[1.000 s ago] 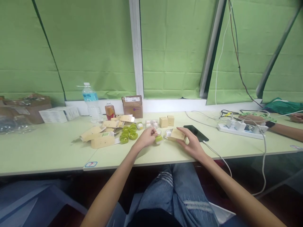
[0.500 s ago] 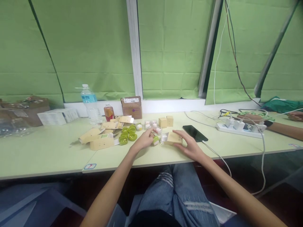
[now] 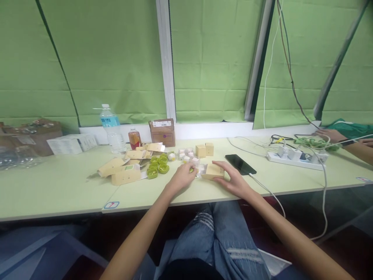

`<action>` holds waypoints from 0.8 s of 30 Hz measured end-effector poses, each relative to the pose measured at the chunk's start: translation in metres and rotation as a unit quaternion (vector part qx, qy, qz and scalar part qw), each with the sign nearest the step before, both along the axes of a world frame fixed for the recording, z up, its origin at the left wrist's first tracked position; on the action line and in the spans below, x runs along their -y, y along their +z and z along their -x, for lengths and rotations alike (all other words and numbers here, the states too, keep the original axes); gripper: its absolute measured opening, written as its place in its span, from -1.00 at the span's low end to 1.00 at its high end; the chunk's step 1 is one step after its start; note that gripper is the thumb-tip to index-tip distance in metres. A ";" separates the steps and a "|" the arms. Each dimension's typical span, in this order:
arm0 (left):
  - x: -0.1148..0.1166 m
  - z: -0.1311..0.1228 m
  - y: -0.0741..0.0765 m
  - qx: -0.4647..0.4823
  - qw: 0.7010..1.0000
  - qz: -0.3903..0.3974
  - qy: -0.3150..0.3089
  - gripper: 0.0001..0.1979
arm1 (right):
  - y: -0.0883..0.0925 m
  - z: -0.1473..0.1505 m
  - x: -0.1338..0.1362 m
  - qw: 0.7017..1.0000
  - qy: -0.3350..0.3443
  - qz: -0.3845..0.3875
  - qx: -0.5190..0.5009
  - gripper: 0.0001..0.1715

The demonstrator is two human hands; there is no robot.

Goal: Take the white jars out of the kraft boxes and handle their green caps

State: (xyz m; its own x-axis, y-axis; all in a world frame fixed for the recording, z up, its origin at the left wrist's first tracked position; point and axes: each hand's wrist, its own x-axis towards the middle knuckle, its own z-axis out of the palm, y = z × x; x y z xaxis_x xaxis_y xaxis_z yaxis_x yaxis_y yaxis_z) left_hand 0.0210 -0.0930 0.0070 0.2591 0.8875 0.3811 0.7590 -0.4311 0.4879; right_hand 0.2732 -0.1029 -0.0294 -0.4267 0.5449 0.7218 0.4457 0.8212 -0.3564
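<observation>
Near the front edge of the worktop, the right hand pinches a box in its fingers. The left hand covers a green bit; I can't tell if it pinches. Best squeeze softly.

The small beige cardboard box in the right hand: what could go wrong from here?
The clear plastic piece showing at the open end of the small beige cardboard box might slip out, or the right hand might dent the cardboard. The right forearm passes near the white cable joined to the flat black phone, so it might snag.
</observation>
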 end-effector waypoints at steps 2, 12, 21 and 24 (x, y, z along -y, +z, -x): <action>-0.004 0.004 0.002 0.004 0.999 -0.006 0.033 -0.84 | -0.001 0.000 -0.002 1.000 -0.019 -0.008 -0.001 -0.38; -0.005 0.042 0.030 0.078 0.992 0.011 0.103 -0.63 | -0.008 0.000 -0.006 0.989 -0.144 -0.032 0.009 -0.57; 0.012 0.020 0.035 0.447 0.842 0.259 -0.154 -0.56 | 0.021 0.073 0.014 0.988 -0.031 -0.153 -0.003 -0.42; 0.010 0.015 0.028 0.434 0.870 0.224 -0.070 -0.46 | 0.029 0.099 0.000 0.989 0.011 -0.139 0.043 -0.28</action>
State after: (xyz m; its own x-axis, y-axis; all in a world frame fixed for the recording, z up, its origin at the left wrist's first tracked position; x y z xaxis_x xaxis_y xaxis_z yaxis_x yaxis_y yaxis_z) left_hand 0.0064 -0.1026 0.0347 0.1647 0.9801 0.1108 -0.0245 -0.1082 0.9938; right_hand 0.1739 -0.1028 -0.0004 -0.5029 0.3212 0.8025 0.4465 0.8915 -0.0770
